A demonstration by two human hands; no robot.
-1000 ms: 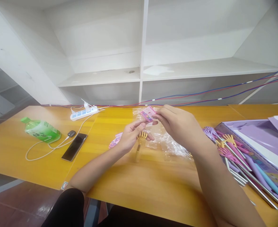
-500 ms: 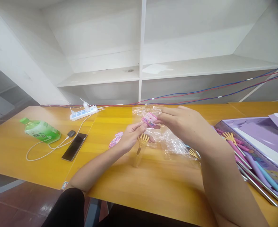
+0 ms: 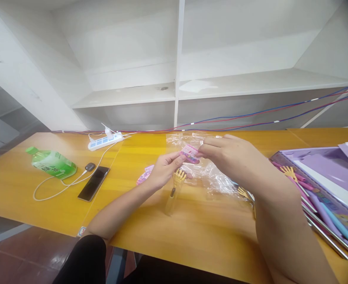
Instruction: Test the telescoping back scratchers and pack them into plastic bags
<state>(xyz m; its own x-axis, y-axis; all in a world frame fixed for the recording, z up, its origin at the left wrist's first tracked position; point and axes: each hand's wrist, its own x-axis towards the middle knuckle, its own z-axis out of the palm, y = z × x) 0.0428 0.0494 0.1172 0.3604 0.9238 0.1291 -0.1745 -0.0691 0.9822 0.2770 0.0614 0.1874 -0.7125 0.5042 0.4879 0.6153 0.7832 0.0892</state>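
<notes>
1. White shelves (image 3: 236, 47) rise behind a yellow-brown table (image 3: 191, 225), with blue and red wires (image 3: 221, 118) strung along the back.
2. Left hand (image 3: 163, 171): the thumb presses a small pink card (image 3: 189, 153) against the fingers, gripping its near left end.
3. Right hand (image 3: 225, 156): thumb and fingertips pinch the card at its right end, so it is held between both hands above the table.
4. Just below the left thumb is a yellow claw (image 3: 179, 176), its prongs pointing up, with left fingers passing behind it. How firmly they grip it, I cannot tell.
5. Clear bags (image 3: 221, 181) lie crumpled on the table, behind and below the hands.
6. More pink cards (image 3: 144, 175) sit beside the left wrist, partly hidden by it.
7. At the right, metal rods (image 3: 329, 236) and coloured handles (image 3: 330, 217) lie against a purple box (image 3: 316, 167).
8. On the left are a green bottle (image 3: 52, 163) lying on its side, a phone (image 3: 93, 184), a white cable (image 3: 43, 198) and a power strip (image 3: 105, 141).
</notes>
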